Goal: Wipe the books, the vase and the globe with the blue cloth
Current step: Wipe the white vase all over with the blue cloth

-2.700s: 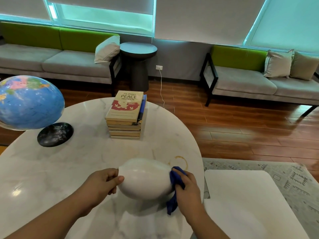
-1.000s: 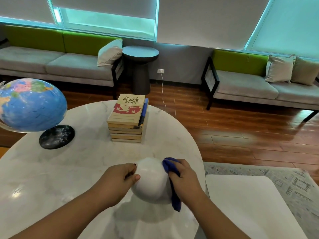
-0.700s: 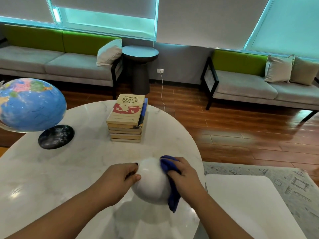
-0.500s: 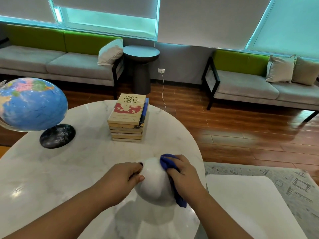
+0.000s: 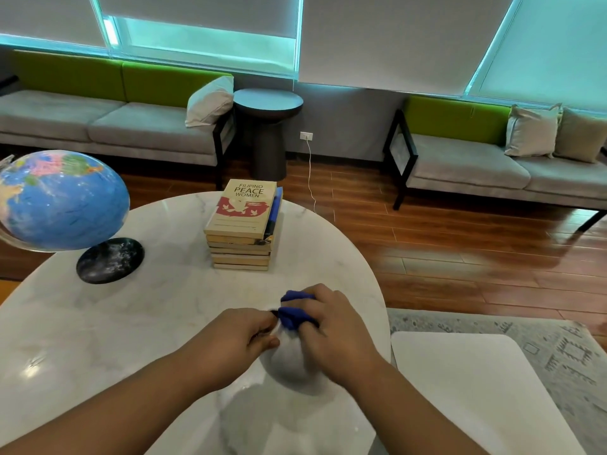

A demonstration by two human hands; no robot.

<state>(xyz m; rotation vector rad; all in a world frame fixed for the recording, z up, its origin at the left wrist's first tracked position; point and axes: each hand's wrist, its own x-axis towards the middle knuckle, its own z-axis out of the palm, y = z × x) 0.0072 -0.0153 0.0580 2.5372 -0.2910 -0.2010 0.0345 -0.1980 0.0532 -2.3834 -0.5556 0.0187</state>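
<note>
Both my hands are on the vase (image 5: 289, 362). It sits on the white marble table (image 5: 115, 323) near the right edge, close in front of me. The vase is white, rounded and partly blurred, and I cannot tell whether it stands fully upright.

My left hand (image 5: 239, 336) grips its upper left side, fingers curled round it and thumb against the wall. My right hand (image 5: 331, 330) clutches the blue cloth (image 5: 294, 315), bunched under the fingers and pressed onto the top of the vase. Only a small fold of cloth shows between the 2 hands.

The books (image 5: 243, 224) lie in 1 stack farther back on the table, well apart from the vase. The top cover reads "FILIPINO PEACE WOMEN". The globe (image 5: 62, 200) is at far left, tilted over its round black base (image 5: 110, 260), which rests on the table. Neither hand touches either of them.

Off the table, a lower white surface (image 5: 476, 389) stands to my right on a patterned grey rug (image 5: 558, 349). Beyond is wooden floor (image 5: 460, 257). A dark round side table (image 5: 267, 103) stands between the left sofa (image 5: 98, 126) and the right sofa (image 5: 466, 165).
</note>
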